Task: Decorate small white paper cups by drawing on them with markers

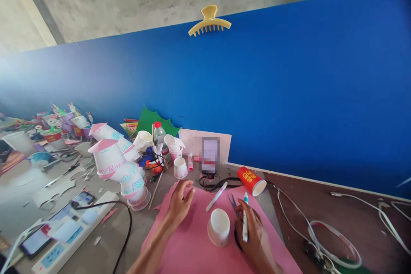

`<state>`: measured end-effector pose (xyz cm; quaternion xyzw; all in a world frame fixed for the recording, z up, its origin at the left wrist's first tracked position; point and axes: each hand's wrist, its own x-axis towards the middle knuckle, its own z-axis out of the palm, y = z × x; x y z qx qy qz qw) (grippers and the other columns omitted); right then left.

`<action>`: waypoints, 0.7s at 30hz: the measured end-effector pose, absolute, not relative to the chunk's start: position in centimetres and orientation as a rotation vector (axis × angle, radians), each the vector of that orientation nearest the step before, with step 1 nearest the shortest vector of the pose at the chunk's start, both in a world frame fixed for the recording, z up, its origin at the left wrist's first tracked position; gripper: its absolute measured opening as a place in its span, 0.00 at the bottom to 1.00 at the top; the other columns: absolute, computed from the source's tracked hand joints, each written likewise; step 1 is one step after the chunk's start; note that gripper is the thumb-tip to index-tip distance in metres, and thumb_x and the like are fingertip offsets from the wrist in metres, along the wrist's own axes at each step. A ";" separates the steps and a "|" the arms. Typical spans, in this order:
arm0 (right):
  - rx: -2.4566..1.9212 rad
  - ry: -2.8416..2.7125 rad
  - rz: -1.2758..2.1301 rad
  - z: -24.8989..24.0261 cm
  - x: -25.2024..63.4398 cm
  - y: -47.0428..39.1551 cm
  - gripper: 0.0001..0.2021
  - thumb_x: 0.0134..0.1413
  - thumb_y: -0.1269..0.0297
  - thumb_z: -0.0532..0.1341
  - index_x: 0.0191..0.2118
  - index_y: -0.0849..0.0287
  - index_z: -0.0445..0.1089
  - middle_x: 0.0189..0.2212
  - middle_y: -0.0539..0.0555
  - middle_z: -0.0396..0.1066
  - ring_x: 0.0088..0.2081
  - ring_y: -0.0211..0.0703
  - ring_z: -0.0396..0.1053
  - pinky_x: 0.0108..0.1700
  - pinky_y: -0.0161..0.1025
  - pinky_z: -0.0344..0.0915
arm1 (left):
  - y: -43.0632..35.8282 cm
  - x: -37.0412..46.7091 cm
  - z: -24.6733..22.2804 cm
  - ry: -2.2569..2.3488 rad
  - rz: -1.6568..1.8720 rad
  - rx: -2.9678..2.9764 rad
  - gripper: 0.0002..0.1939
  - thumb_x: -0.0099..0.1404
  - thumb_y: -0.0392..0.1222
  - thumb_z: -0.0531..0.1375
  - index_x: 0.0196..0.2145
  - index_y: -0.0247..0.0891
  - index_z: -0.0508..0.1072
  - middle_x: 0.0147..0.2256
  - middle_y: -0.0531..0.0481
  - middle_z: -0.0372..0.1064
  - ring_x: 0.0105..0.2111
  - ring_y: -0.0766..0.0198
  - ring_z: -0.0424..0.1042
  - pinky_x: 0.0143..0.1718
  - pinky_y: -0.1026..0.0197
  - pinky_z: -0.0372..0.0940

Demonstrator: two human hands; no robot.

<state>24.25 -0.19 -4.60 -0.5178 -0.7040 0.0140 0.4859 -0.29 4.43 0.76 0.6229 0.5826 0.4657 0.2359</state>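
Note:
My left hand (179, 205) hovers over a pink sheet of paper (189, 250), fingers loosely bent and apart, with nothing in it. In my right hand (257, 239) is a white marker (245, 218) with a teal end, held upright. Scissors (233, 205) show beside and partly under that hand; whether it touches them I cannot tell. Between the hands a white paper cup (219, 227) stands on the pink sheet. Another white marker (216, 197) lies on the sheet just behind the cup.
A red paper cup (250, 180) lies on its side behind my right hand. Behind the sheet a phone (210, 156) leans upright. Stacked decorated cups (131, 180) and a power strip (77, 231) are on the left. White cables (334, 227) lie on the right, before a blue partition (289, 94).

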 end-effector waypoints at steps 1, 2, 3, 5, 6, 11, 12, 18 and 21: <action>-1.261 -1.716 0.033 -4.5 24.2 -0.2 0.17 0.61 0.71 0.52 0.54 0.65 0.65 0.36 0.62 0.77 0.37 0.53 0.75 0.38 0.50 0.73 | 3.7 -0.1 0.9 1.538 1.240 1.717 0.15 0.63 0.51 0.57 0.42 0.39 0.74 0.43 0.40 0.76 0.47 0.50 0.75 0.50 0.47 0.68; -1.261 -1.714 0.026 -4.5 24.2 -0.2 0.17 0.61 0.71 0.51 0.54 0.65 0.64 0.35 0.62 0.77 0.36 0.53 0.75 0.38 0.51 0.73 | 2.8 0.1 1.1 1.457 1.209 1.717 0.20 0.62 0.54 0.58 0.46 0.40 0.73 0.46 0.38 0.76 0.49 0.50 0.74 0.51 0.48 0.68; -1.265 -1.712 0.023 -4.4 24.1 -0.3 0.17 0.61 0.71 0.51 0.54 0.65 0.64 0.34 0.61 0.77 0.36 0.52 0.75 0.39 0.50 0.73 | 2.0 0.2 1.2 1.317 1.163 1.689 0.26 0.61 0.56 0.60 0.52 0.39 0.70 0.52 0.35 0.72 0.54 0.47 0.71 0.54 0.47 0.66; -1.269 -1.720 0.021 -4.2 24.1 -0.3 0.17 0.61 0.70 0.52 0.55 0.63 0.64 0.35 0.61 0.77 0.36 0.52 0.75 0.39 0.49 0.73 | 0.5 0.2 1.3 1.152 1.075 1.671 0.39 0.56 0.61 0.64 0.60 0.40 0.63 0.60 0.33 0.63 0.61 0.42 0.63 0.59 0.43 0.61; -1.271 -1.726 0.023 -4.2 24.2 -0.3 0.17 0.61 0.70 0.52 0.55 0.63 0.63 0.36 0.61 0.77 0.37 0.52 0.75 0.39 0.49 0.73 | -0.2 0.2 1.3 1.118 1.036 1.683 0.44 0.53 0.62 0.65 0.62 0.41 0.60 0.62 0.32 0.60 0.63 0.41 0.59 0.60 0.41 0.59; -1.273 -1.754 0.028 -3.9 24.2 -0.4 0.18 0.61 0.72 0.51 0.55 0.63 0.63 0.37 0.61 0.77 0.37 0.51 0.75 0.40 0.49 0.72 | -1.8 1.3 0.9 1.104 0.873 1.754 0.56 0.47 0.61 0.69 0.67 0.39 0.52 0.65 0.29 0.54 0.64 0.37 0.55 0.62 0.36 0.54; -1.276 -1.752 0.031 -3.8 24.2 -0.4 0.18 0.61 0.72 0.51 0.55 0.64 0.62 0.36 0.61 0.77 0.37 0.51 0.75 0.39 0.49 0.72 | -1.8 1.7 0.9 1.104 0.844 1.775 0.56 0.47 0.60 0.70 0.67 0.39 0.52 0.65 0.29 0.54 0.64 0.36 0.54 0.62 0.37 0.53; -1.271 -1.738 0.037 -3.6 24.2 -0.5 0.17 0.61 0.71 0.52 0.55 0.63 0.63 0.35 0.59 0.76 0.36 0.49 0.74 0.38 0.47 0.72 | -1.3 4.1 1.0 1.139 0.758 1.832 0.46 0.47 0.45 0.72 0.62 0.39 0.62 0.54 0.34 0.69 0.57 0.39 0.65 0.60 0.38 0.56; -1.257 -1.725 0.026 -3.7 24.2 -0.4 0.18 0.60 0.71 0.53 0.55 0.61 0.63 0.35 0.58 0.76 0.35 0.49 0.75 0.38 0.46 0.73 | -1.3 4.7 0.7 1.175 0.797 1.824 0.34 0.53 0.42 0.67 0.59 0.41 0.67 0.48 0.38 0.73 0.53 0.43 0.68 0.59 0.40 0.58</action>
